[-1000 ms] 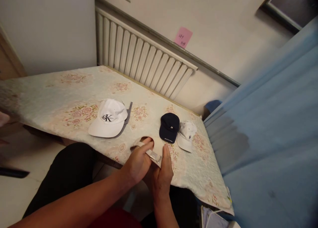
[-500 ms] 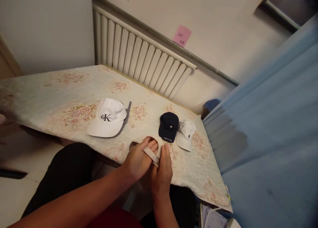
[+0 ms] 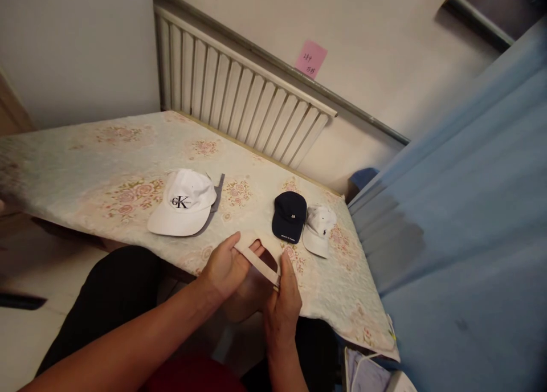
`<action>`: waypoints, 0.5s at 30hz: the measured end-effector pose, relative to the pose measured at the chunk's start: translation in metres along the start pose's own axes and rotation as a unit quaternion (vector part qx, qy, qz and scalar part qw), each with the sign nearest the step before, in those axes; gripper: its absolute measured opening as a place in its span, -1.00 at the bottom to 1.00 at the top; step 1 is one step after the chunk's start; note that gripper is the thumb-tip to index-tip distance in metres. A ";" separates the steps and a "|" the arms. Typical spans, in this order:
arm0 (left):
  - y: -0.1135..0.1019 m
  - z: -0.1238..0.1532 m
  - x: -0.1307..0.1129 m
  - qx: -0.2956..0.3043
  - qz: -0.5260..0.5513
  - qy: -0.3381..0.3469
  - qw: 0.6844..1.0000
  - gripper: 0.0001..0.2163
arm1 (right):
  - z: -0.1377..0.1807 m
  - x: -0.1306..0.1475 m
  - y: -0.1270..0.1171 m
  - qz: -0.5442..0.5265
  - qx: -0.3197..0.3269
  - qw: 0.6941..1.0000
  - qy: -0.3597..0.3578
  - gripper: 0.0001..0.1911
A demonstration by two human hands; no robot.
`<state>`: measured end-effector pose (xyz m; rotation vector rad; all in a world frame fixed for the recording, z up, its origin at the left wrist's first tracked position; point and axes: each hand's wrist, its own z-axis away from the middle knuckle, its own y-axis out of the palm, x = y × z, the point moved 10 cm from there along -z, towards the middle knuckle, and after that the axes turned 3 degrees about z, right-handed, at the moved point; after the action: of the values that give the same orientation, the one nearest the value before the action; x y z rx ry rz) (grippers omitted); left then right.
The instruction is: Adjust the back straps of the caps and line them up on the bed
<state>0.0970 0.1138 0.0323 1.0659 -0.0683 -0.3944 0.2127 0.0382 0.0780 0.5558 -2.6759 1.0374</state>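
A beige cap (image 3: 245, 292) sits at the table's near edge, held by both my hands with its back strap (image 3: 257, 259) stretched between them. My left hand (image 3: 224, 266) pinches the strap's left end, thumb on top. My right hand (image 3: 282, 301) grips the strap's right end at the buckle. Most of the cap's crown is hidden under my hands. Beyond them lie a white cap with black letters (image 3: 184, 208), a navy cap (image 3: 289, 216) and a small white cap (image 3: 318, 230) touching the navy one.
The table (image 3: 106, 170) wears a pale floral cloth. A white radiator (image 3: 239, 101) runs along the wall behind, with a pink note (image 3: 310, 57) above it. A blue fabric surface (image 3: 461, 221) fills the right side. My dark-clad knee (image 3: 115, 289) is under the table's edge.
The strap has been pulled out longer and straighter between my hands. My left hand slid left along it; my right hand stayed at the buckle end.
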 end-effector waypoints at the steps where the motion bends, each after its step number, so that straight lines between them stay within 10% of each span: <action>1: 0.002 0.002 0.000 0.001 -0.004 0.001 1.000 -0.69 | 0.001 -0.002 0.000 -0.001 0.002 1.000 0.004 -0.47; 15: 0.073 0.016 -0.005 0.150 -0.096 0.063 0.982 -0.72 | -0.043 -0.004 -0.006 -0.007 -0.038 0.999 0.018 -0.49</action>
<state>0.1092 0.1324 0.1036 1.3995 0.0916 -0.4992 0.2219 0.0647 0.1120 0.5337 -2.6631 0.9285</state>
